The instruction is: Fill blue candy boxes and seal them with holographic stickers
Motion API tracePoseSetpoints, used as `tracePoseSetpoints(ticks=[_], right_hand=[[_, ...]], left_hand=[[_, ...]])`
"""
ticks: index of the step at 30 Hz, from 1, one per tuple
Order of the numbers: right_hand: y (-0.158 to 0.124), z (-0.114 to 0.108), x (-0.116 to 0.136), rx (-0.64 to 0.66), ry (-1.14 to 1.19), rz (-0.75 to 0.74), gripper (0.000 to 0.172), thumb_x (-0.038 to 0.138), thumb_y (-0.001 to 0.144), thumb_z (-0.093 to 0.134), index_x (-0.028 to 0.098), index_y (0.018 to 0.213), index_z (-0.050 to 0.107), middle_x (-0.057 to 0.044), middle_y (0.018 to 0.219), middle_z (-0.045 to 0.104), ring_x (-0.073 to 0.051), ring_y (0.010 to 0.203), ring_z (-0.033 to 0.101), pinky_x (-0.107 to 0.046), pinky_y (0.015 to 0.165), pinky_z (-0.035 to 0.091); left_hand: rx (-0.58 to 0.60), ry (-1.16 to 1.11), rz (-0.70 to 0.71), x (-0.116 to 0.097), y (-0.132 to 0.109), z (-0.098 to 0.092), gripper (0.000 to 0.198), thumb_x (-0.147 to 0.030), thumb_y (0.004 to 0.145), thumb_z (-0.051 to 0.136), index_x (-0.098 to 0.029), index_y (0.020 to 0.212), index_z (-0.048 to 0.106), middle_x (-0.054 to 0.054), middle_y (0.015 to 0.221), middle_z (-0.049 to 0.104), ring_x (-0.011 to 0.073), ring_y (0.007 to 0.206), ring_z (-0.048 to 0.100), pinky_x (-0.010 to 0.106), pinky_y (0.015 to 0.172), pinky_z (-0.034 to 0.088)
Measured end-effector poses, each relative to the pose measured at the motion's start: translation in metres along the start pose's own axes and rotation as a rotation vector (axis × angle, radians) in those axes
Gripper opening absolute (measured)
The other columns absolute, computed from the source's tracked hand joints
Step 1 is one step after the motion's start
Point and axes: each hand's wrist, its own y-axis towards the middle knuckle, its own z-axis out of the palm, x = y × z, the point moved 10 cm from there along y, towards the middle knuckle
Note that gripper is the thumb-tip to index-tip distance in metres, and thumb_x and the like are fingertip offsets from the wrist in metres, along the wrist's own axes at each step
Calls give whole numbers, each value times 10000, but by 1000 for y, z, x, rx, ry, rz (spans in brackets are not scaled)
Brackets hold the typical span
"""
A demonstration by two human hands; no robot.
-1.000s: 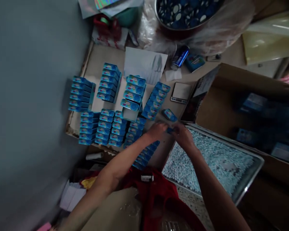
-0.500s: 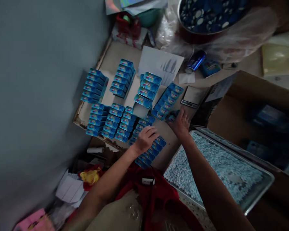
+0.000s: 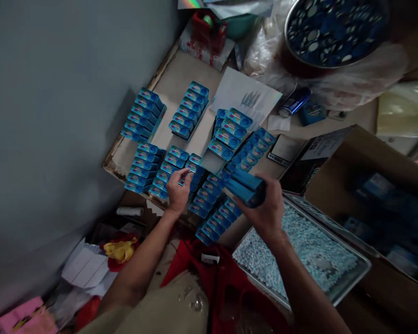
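Observation:
My right hand (image 3: 266,208) is wrapped round a pair of blue boxes (image 3: 245,185), held above the near rows. Thumb and fingers of my left hand (image 3: 179,190) are pinched together over the front rows; what lies between them is too small to tell. Blue boxes with printed ends stand in rows on the table: one row (image 3: 144,116) at the far left, another (image 3: 190,109) beside it, and more (image 3: 144,167) along the near edge. Several boxes (image 3: 228,134) sit in a raised group near a pale square surface (image 3: 212,162).
A tray of small pale-blue pieces (image 3: 299,250) lies at the right, below an open cardboard box (image 3: 323,167). Further back are a small scale (image 3: 282,148), a blue can (image 3: 295,102), a printed sheet (image 3: 245,97) and a large bowl of blue and white discs (image 3: 334,32).
My right hand has lifted blue boxes off the table and come nearer to me. My left hand has moved left and its fingers have closed. The whole view has shifted slightly.

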Motion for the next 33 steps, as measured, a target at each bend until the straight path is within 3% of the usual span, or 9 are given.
tracePoseSetpoints(ticks=[2, 4, 7, 10, 15, 18, 24, 30, 33], right_hand=[[5, 10, 44, -34, 58, -85, 593, 524, 856, 698, 242, 1342, 510, -153, 1242, 639, -328, 1150, 625, -511, 1031, 538], [13, 32, 70, -67, 79, -128, 535, 473, 879, 670, 237, 1340, 537, -155, 1250, 654, -327, 1172, 625, -513, 1059, 521], [22, 72, 76, -49, 22, -125, 461, 358, 920, 608, 233, 1363, 592, -167, 1322, 648, -323, 1241, 608, -510, 1108, 475], [21, 97, 70, -32, -52, -133, 451, 315, 980, 518, 231, 1412, 618, -177, 1389, 624, -335, 1320, 565, -540, 1155, 420], [23, 111, 73, 42, -70, -55, 462, 302, 1054, 424, 241, 1477, 601, -180, 1449, 591, -344, 1387, 519, -581, 1192, 375], [33, 113, 79, 103, -57, -1, 477, 289, 1060, 407, 247, 1503, 580, -188, 1531, 535, -359, 1455, 465, -617, 1218, 350], [62, 109, 85, 150, -129, -79, 577, 216, 1035, 396, 223, 1610, 444, -157, 1733, 302, -340, 1655, 152, -681, 1290, 190], [77, 125, 81, 140, -197, -110, 622, 186, 1037, 370, 180, 1659, 365, -173, 1740, 289, -324, 1662, 130, -693, 1305, 103], [78, 129, 82, 122, -229, -126, 612, 181, 1040, 370, 181, 1652, 376, -154, 1745, 290, -302, 1666, 118, -664, 1317, 91]], left_hand=[[-35, -127, -80, -2, 4, -5, 357, -512, 1024, 605, -209, 1159, 736, 94, 1115, 762, 219, 1027, 734, 383, 972, 590], [13, -239, -68, -15, -1, 0, 416, -523, 1051, 545, -208, 1273, 703, 115, 1243, 739, 236, 1144, 718, 402, 1039, 571], [151, -349, 2, -34, -17, 17, 513, -520, 1078, 470, -239, 1496, 570, 135, 1499, 623, 272, 1368, 619, 457, 1169, 501], [255, -368, 77, -43, -26, 35, 569, -528, 1088, 426, -270, 1593, 470, 113, 1643, 494, 285, 1540, 445, 493, 1286, 369], [263, -439, 31, -32, -13, 54, 588, -538, 1101, 370, -275, 1624, 418, 101, 1661, 472, 262, 1552, 430, 475, 1312, 331], [230, -411, -11, -25, 1, 59, 550, -548, 1104, 350, -278, 1556, 506, 86, 1623, 524, 262, 1566, 407, 492, 1331, 290], [282, -447, -44, -23, 29, 79, 591, -619, 1063, 439, -237, 1505, 530, 121, 1599, 542, 271, 1544, 443, 472, 1294, 363], [249, -434, -31, -12, 44, 91, 529, -600, 1071, 427, -285, 1448, 622, 81, 1545, 607, 271, 1584, 379, 531, 1339, 244], [254, -465, -59, -7, 44, 92, 553, -628, 1050, 461, -270, 1433, 635, 102, 1530, 617, 268, 1514, 486, 494, 1302, 334]])
